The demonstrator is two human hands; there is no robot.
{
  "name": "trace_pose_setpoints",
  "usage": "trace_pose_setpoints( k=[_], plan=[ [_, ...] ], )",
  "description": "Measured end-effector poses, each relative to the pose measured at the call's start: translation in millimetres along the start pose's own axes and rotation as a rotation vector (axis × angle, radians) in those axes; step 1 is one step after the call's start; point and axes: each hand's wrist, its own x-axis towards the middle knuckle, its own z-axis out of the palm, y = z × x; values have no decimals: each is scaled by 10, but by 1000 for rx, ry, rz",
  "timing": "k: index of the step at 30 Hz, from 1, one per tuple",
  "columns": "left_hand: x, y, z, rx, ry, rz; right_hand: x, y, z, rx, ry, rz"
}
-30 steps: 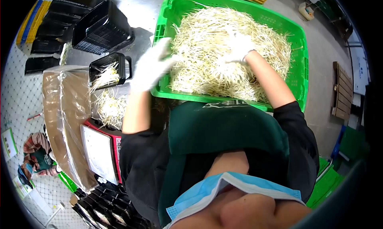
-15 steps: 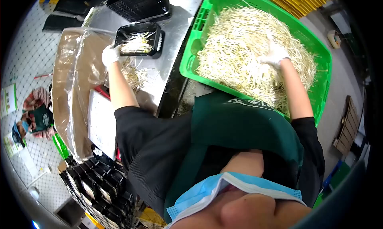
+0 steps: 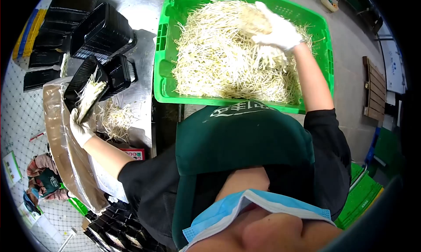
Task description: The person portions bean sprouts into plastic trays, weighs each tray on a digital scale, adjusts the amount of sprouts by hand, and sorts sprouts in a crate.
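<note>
My gloved left hand [image 3: 81,128] grips the near edge of a black plastic tray [image 3: 79,83], which is tilted and has some pale sprouts [image 3: 92,90] in it. Beside it, on the metal table, sits another black tray [image 3: 118,74]. A loose heap of sprouts [image 3: 115,120] lies just below these trays. In the green crate [image 3: 164,87] is a large mass of sprouts [image 3: 219,59]. My gloved right hand [image 3: 278,32] is over the right part of this mass, its fingers spread around a clump of sprouts [image 3: 255,21].
A nested stack of black trays [image 3: 103,32] stands at the upper left. A plastic-lined brown box [image 3: 66,142] lies along the left. Part of a red device [image 3: 133,153] shows near my left arm. A co-worker [image 3: 46,177] is far left; a wooden pallet [image 3: 375,89] is right.
My left hand has lifted and tilted the black tray to the left, off the one beneath. My right hand has moved to the upper right of the sprouts and taken up a clump. The view has turned.
</note>
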Motion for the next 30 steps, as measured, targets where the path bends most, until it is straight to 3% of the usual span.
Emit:
trace_pose_setpoints(
  k=[2, 3, 4, 6, 7, 8, 9, 11, 14, 16, 17, 18, 20, 21, 22, 24, 26, 28, 29, 30],
  plan=[
    [-343, -30, 330, -187, -72, -227, 103, 118, 259, -515, -168, 161],
    [-588, -106, 616, -161, -218, -246, 156, 302, 366, -696, -254, 193],
    [-815, -221, 919, -135, -360, -261, 168, 524, 462, -695, -253, 191],
    [-1091, -589, 1569, -53, -424, -419, 168, 744, 567, -856, -2, -13],
    [-1285, -840, 1910, -70, -513, -507, 166, 640, 535, -855, -6, -16],
    [-1258, -1266, 2095, 5, -500, -451, 172, 433, 458, -821, -183, 134],
    [-1316, -1554, 2348, 72, -500, -567, 177, 318, 414, -782, -359, 280],
    [-1253, -1943, 2589, 42, -623, -704, 193, 532, 432, -762, -330, 216],
    [-1521, -1795, 2592, -7, -530, -483, 143, 669, 242, -691, -304, 125],
    [-1604, -1548, 2549, -72, -687, -535, 89, 802, 60, 177, -272, 5],
    [-1621, -1561, 2546, -77, -684, -561, -12, 723, -65, 505, -266, 216],
    [-1622, -1612, 2514, -85, -676, -586, -64, 558, -164, 499, -268, 214],
    [-1500, -1918, 2433, -24, -659, -690, -107, 380, -271, 195, -135, 19],
    [-1557, -2009, 2536, -20, -658, -660, -62, 435, -317, 8, -78, -165],
    [-1658, -2056, 2673, -17, -658, -627, -68, 267, -360, 5, -83, -178],
    [-1950, -1910, 2998, 165, -799, -457, -107, -203, -452, -635, -16, -439],
    [-2064, -2064, 3129, 438, -695, -114, -50, -527, -264, -964, -94, -472],
    [-2474, -1700, 3327, 573, -733, -31, 81, -683, 29, -1069, -104, -637],
    [-2496, -1743, 3295, 498, -693, -113, 145, -694, 191, -1064, -115, -684],
    [-2491, -1790, 3246, 418, -656, -188, 210, -688, 374, -1007, 33, -842]
  ],
)
